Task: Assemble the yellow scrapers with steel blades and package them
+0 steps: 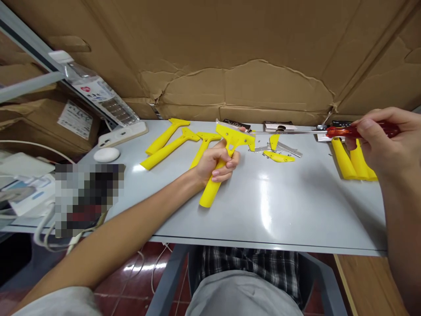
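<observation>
My left hand (219, 162) is wrapped round the handle of a yellow scraper (210, 192), whose wide head with small screws points up and away from me. In my right hand (383, 138) is a screwdriver (342, 131) with a red see-through handle. Its long shaft runs level to the left, and the tip is at or close to the right side of the scraper head; contact cannot be made out. Beyond the head lie a loose yellow cover piece (279, 156), metal blades (289, 149) and scattered small screws.
More yellow scrapers (167, 137) lie on the left of the grey table (296, 210), and several yellow handles (350, 162) on the right. A plastic bottle (95, 90), a white mouse (107, 154) and cables (46, 224) are at left. Cardboard (243, 44) walls the back.
</observation>
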Demonstrator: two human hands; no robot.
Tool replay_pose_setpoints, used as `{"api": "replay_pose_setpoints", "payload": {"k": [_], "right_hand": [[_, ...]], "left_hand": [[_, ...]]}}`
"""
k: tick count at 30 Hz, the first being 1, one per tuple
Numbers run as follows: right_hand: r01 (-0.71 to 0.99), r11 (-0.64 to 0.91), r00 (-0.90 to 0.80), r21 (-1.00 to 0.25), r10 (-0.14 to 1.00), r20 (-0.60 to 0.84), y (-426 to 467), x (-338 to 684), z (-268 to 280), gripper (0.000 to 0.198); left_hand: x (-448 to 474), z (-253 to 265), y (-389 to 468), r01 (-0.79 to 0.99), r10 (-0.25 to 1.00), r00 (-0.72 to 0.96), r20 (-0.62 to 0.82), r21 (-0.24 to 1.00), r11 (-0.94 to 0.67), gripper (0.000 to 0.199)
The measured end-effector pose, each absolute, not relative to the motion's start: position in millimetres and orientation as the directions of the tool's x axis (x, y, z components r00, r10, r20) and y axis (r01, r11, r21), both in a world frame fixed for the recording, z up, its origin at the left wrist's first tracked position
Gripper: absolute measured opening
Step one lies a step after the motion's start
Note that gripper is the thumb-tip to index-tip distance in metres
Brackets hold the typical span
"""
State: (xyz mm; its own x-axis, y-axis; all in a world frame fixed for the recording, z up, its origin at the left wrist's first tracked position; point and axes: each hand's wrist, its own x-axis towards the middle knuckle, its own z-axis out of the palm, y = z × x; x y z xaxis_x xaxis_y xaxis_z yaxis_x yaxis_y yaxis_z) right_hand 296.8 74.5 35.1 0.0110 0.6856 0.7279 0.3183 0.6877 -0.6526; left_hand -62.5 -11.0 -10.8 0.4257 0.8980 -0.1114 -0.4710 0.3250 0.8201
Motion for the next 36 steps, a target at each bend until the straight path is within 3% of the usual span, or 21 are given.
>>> {"api": "replay_pose_setpoints", "payload": {"k": [7, 15, 17, 19, 23, 33, 36], "right_hand": [[0.274, 0.772, -0.108, -0.573, 0.617, 0.780, 65.4, 292.8, 40.2, 0.029], [0.249, 0.807, -0.169, -0.536, 0.581, 0.796, 60.0, 290.2, 42.4, 0.017], [0.251, 0.809, -0.182, -0.531, 0.578, 0.795, 60.3, 290.8, 42.0, 0.015], [0.277, 0.804, -0.186, -0.526, 0.582, 0.791, 60.5, 291.8, 41.6, 0.014], [0.294, 0.805, -0.198, -0.516, 0.579, 0.791, 60.4, 292.8, 41.7, 0.013], [0.345, 0.797, -0.197, -0.495, 0.578, 0.792, 58.4, 293.6, 40.2, 0.013], [0.430, 0.783, -0.207, -0.449, 0.570, 0.795, 54.3, 295.1, 40.8, 0.013]], "left_hand": [[-61.6, -14.2, -13.2, -0.435, 0.892, 0.444, -0.085, 0.849, 0.298, 0.037], [-60.6, -15.2, -12.4, -0.423, 0.882, 0.466, -0.071, 0.858, 0.293, 0.044], [-59.7, -15.3, -11.9, -0.430, 0.887, 0.456, -0.074, 0.854, 0.292, 0.034], [-59.6, -16.1, -10.3, -0.423, 0.878, 0.472, -0.073, 0.856, 0.298, 0.011], [-61.0, -19.0, -6.9, -0.381, 0.848, 0.525, -0.074, 0.870, 0.312, 0.030], [-57.5, -21.6, -7.3, -0.365, 0.846, 0.522, -0.103, 0.870, 0.331, 0.025], [-55.1, -22.8, -7.5, -0.335, 0.852, 0.508, -0.127, 0.882, 0.331, 0.028]]}}
